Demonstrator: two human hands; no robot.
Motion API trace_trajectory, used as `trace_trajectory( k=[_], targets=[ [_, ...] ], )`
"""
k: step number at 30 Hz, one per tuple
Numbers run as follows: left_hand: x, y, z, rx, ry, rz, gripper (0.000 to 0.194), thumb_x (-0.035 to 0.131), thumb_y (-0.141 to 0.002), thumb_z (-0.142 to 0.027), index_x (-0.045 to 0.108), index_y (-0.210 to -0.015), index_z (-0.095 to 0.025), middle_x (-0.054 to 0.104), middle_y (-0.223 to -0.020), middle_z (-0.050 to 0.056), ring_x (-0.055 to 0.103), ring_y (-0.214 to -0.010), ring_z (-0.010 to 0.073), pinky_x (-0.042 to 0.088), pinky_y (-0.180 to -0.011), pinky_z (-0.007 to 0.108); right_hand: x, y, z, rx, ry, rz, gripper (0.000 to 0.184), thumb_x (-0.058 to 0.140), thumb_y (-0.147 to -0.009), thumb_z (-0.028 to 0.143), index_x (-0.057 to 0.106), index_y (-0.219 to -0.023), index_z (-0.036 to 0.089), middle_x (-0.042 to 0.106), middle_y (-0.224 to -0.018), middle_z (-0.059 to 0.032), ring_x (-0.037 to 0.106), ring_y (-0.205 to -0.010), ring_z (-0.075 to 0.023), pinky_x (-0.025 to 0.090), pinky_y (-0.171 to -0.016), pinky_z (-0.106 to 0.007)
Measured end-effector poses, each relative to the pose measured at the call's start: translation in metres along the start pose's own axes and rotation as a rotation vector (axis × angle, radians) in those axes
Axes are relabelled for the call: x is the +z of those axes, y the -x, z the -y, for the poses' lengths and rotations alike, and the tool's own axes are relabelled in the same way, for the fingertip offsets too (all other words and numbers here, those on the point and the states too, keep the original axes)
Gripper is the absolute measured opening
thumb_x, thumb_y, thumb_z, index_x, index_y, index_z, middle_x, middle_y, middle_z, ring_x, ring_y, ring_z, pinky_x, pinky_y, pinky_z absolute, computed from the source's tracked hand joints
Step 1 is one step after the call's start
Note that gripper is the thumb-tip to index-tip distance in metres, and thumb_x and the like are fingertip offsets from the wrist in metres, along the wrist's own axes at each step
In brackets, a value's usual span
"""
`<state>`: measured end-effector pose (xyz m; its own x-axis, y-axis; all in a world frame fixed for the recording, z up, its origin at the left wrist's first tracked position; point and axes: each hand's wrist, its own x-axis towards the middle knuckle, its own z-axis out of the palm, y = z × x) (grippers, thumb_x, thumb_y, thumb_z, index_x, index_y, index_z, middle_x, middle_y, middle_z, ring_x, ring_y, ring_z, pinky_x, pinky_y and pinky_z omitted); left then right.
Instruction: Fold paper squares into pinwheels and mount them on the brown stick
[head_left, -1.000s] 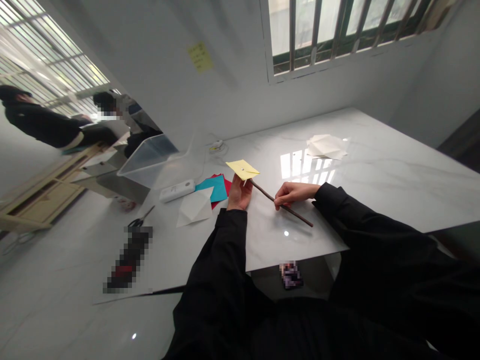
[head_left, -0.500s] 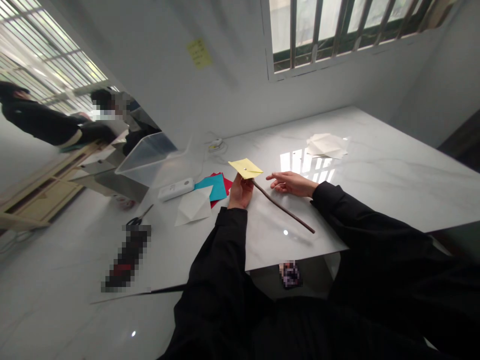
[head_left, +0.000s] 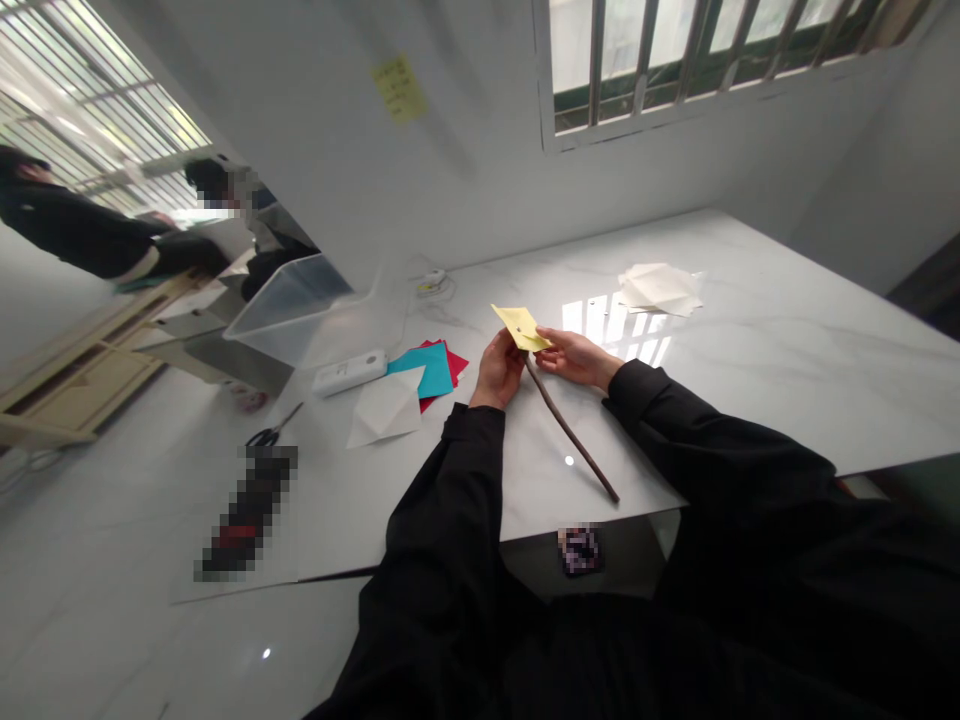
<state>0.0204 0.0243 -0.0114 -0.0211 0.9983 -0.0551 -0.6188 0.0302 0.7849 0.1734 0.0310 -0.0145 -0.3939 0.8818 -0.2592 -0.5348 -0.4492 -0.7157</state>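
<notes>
Left hand [head_left: 497,372] and right hand [head_left: 574,358] close fingers [head_left: 546,342] on yellow paper [head_left: 519,325], grip half-hidden.

Free passage over white marble tabletop [head_left: 780,340] right of right hand [head_left: 576,358], up to folded cream paper sheet [head_left: 660,289]. Thin dark brown stick [head_left: 571,437] blocks path below left hand [head_left: 499,370], slanting toward near table edge. Left side crowded: teal and red paper squares [head_left: 427,372], folded white paper sheet [head_left: 385,408], white rectangular power bank [head_left: 349,372], black-handled scissors [head_left: 271,433], clear plastic bin [head_left: 289,310] farther out. Pale yellow paper piece [head_left: 521,327] in narrow gap above hands.
</notes>
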Motion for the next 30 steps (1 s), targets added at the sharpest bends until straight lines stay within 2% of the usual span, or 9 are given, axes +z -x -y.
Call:
trace_trajectory(
  k=[5,11,19,22,25,28,30],
  targets=[
    [0.0,0.002,0.0,-0.024,-0.029,0.004,0.021,0.082,-0.089,-0.028,0.077,-0.105,-0.015,0.077,-0.09,0.005,0.069,-0.082,0.015,0.052,-0.077,0.025,0.0,0.001,-0.002,-0.044,0.014,0.019,0.014,0.081,-0.093,0.024,0.072,-0.101,0.018,0.076,-0.096,-0.0062,0.067,-0.08,-0.0141,0.059,-0.07,-0.024],
    [-0.002,0.001,0.0,-0.044,-0.038,0.012,0.02,0.086,-0.085,-0.03,0.075,-0.094,-0.015,0.074,-0.085,0.003,0.063,-0.073,0.0123,0.046,-0.067,0.025,0.001,0.002,-0.003,-0.068,0.049,0.061,0.007,0.078,-0.093,0.018,0.073,-0.097,0.016,0.075,-0.099,-0.0063,0.066,-0.08,-0.0116,0.055,-0.065,-0.018],
    [-0.005,0.0,0.001,-0.079,-0.078,-0.005,0.024,0.087,-0.084,-0.032,0.073,-0.092,-0.014,0.073,-0.082,0.003,0.061,-0.066,0.0111,0.045,-0.062,0.024,-0.001,0.003,-0.004,-0.09,0.102,0.033,0.016,0.084,-0.087,0.023,0.073,-0.098,0.02,0.076,-0.103,-0.0058,0.067,-0.086,-0.014,0.056,-0.069,-0.021],
    [-0.008,-0.004,0.002,-0.042,-0.121,-0.03,0.024,0.086,-0.083,-0.033,0.073,-0.09,-0.014,0.074,-0.082,0.003,0.061,-0.066,0.0108,0.045,-0.06,0.023,-0.003,0.002,-0.003,-0.085,0.102,0.024,0.016,0.086,-0.085,0.023,0.073,-0.096,0.021,0.076,-0.103,-0.0059,0.066,-0.085,-0.0142,0.056,-0.07,-0.022],
    [-0.015,-0.008,0.002,0.038,-0.224,-0.099,0.029,0.089,-0.077,-0.034,0.075,-0.094,-0.015,0.076,-0.085,0.005,0.066,-0.073,0.0137,0.051,-0.069,0.025,-0.006,0.001,-0.001,-0.105,0.106,0.011,0.017,0.087,-0.084,0.025,0.073,-0.093,0.021,0.076,-0.103,-0.0058,0.066,-0.084,-0.0139,0.056,-0.07,-0.022],
    [-0.02,-0.009,0.0,0.141,-0.445,-0.198,0.034,0.092,-0.072,-0.033,0.077,-0.097,-0.016,0.076,-0.081,0.006,0.07,-0.077,0.0192,0.055,-0.08,0.032,-0.01,0.0,0.002,-0.158,0.162,-0.053,0.02,0.087,-0.083,0.03,0.073,-0.093,0.02,0.074,-0.1,-0.0051,0.064,-0.08,-0.0128,0.054,-0.068,-0.022],
    [-0.022,-0.008,0.0,0.219,-0.641,-0.243,0.03,0.092,-0.071,-0.03,0.08,-0.095,-0.017,0.077,-0.081,0.007,0.073,-0.082,0.0235,0.057,-0.085,0.037,-0.012,-0.001,0.004,-0.21,0.234,-0.106,0.023,0.087,-0.081,0.034,0.073,-0.092,0.02,0.073,-0.096,-0.0044,0.063,-0.078,-0.0126,0.052,-0.066,-0.022]
  ],
)
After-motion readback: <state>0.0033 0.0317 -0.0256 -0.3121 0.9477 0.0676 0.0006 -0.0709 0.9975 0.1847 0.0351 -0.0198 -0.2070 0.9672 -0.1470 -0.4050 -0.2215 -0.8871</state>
